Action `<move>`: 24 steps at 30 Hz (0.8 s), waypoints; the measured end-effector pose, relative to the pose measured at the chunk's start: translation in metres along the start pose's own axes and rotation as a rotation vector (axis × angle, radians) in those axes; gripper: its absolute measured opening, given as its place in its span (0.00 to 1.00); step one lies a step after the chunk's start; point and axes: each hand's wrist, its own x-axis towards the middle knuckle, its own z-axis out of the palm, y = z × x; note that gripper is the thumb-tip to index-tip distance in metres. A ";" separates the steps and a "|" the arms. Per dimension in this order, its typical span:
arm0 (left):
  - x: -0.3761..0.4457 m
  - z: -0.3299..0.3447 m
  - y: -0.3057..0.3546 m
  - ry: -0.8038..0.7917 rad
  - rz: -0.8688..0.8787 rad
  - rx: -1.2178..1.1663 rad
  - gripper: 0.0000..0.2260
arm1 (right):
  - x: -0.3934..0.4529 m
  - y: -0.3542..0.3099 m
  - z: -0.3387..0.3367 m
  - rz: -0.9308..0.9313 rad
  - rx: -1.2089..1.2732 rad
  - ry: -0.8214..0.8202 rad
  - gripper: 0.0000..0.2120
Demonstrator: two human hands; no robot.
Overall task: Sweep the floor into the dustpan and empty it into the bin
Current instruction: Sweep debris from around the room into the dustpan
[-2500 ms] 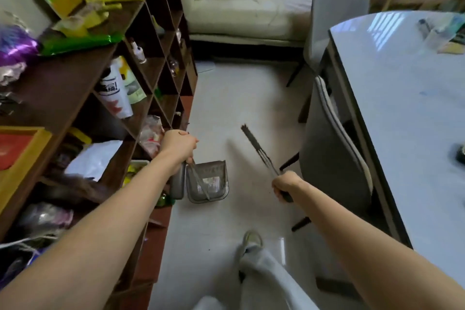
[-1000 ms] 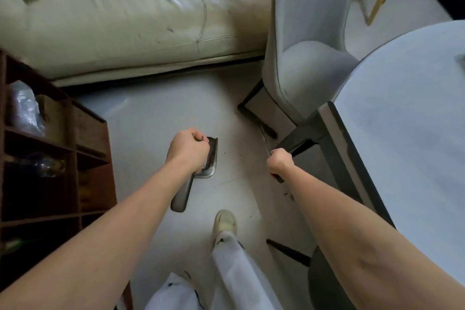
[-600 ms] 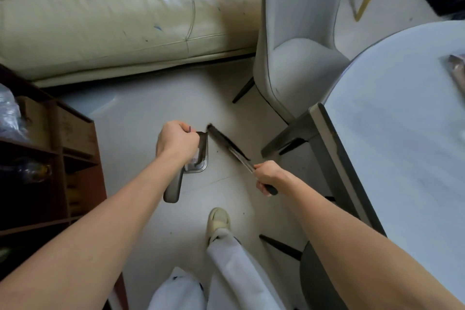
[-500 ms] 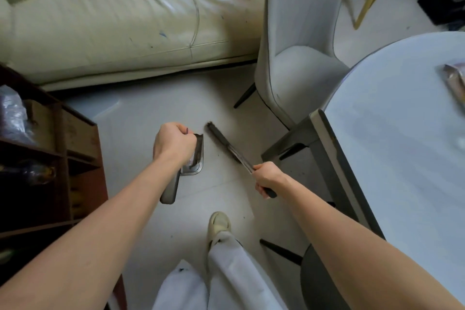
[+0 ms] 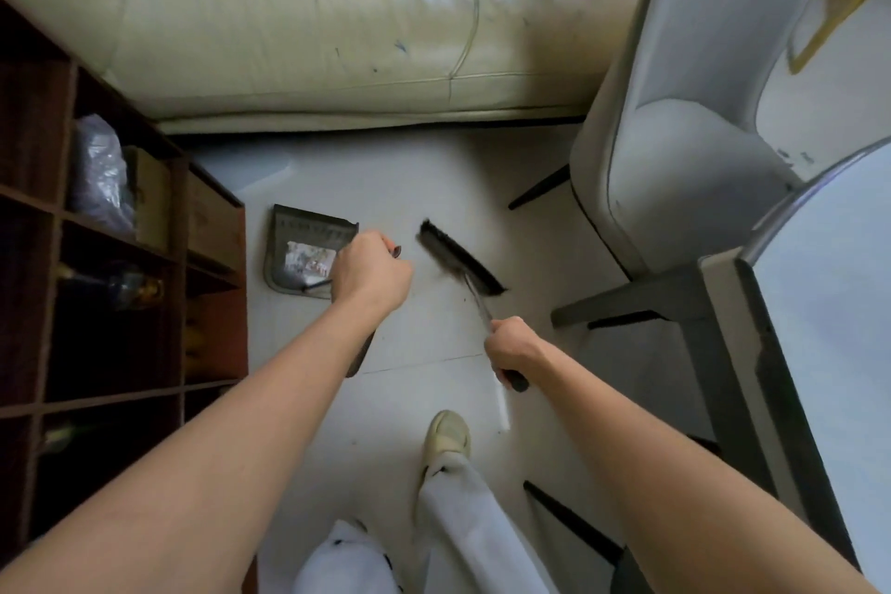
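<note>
Near: shoe [image 5: 448,437] planted on the floor [image 5: 424,188], person leaning over it. Right hand [image 5: 511,350] wrapped tight round the brush [image 5: 458,263] handle, bristles down on the tiles, angled toward the dustpan [image 5: 303,251], likely so dirt gets pushed left into it. Left hand [image 5: 369,273] fisted round the dustpan handle, holding the pan low, near or on the floor beside the shelf [image 5: 120,256], mouth facing the brush. Some litter already in the pan. Small gap between brush and pan. Beyond: chair [image 5: 675,135] on the right, sofa [image 5: 313,15] at the back. No bin in view; emptying not yet done.
</note>
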 end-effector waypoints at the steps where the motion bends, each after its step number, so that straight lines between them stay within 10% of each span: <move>1: 0.003 -0.004 0.005 -0.011 -0.014 -0.014 0.10 | -0.008 0.000 -0.001 -0.018 0.021 -0.016 0.16; 14: 0.035 -0.020 0.015 -0.148 -0.039 -0.285 0.14 | 0.049 -0.066 -0.049 -0.132 0.142 0.348 0.16; 24: 0.050 -0.012 0.015 -0.125 -0.015 -0.273 0.11 | 0.077 -0.068 -0.054 -0.082 -0.132 0.136 0.15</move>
